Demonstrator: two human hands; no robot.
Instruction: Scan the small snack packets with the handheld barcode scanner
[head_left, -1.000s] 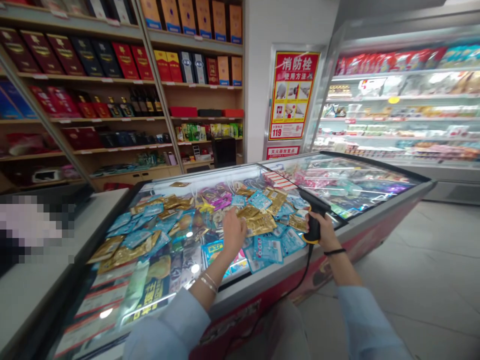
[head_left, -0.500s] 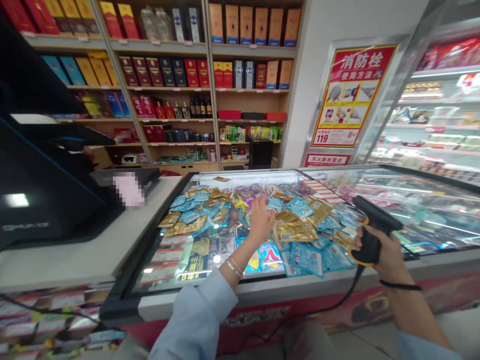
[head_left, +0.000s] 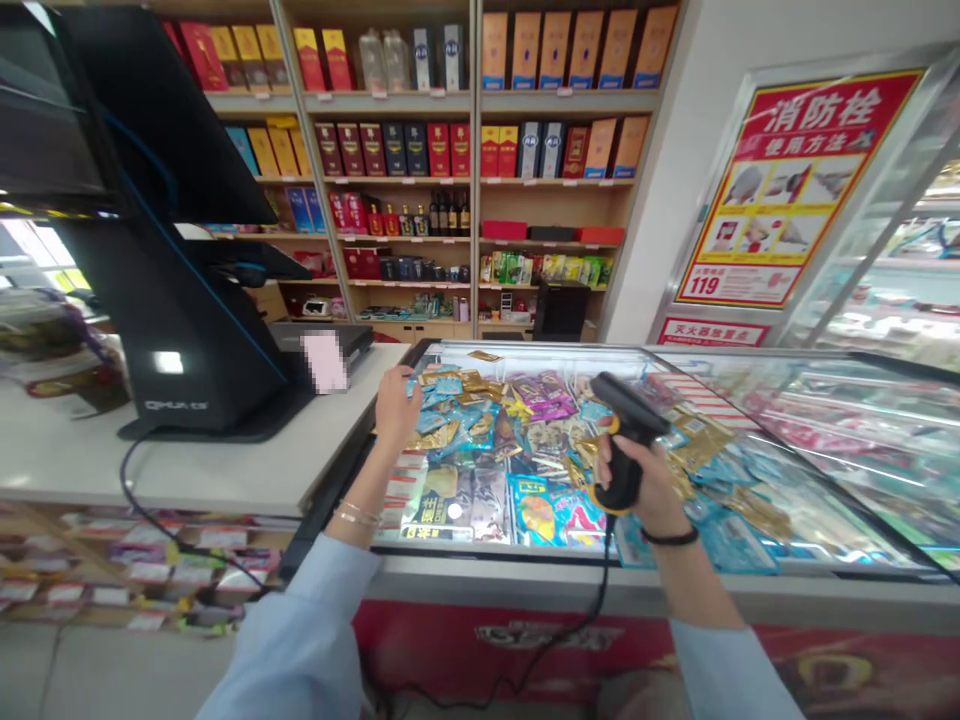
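Observation:
My right hand is closed around the handle of a black barcode scanner with yellow trim, held above the glass freezer top. Its cable hangs down in front of the freezer. My left hand is at the left end of a heap of snack packets, fingers curled with a bit of a blue packet showing between fingertips and thumb. Small blue and gold packets lie beside it on the glass. Purple packets sit mid-heap. Larger blue packets and gold packets lie to the right.
The freezer spans the front, with bagged goods visible under its glass. At left, a white counter bears a black checkout terminal. Shelves of boxed bottles and a red fire-hydrant poster stand behind.
My left hand has moved from the middle of the heap to its left end. My right hand has brought the scanner leftward over the packets. The view has turned left.

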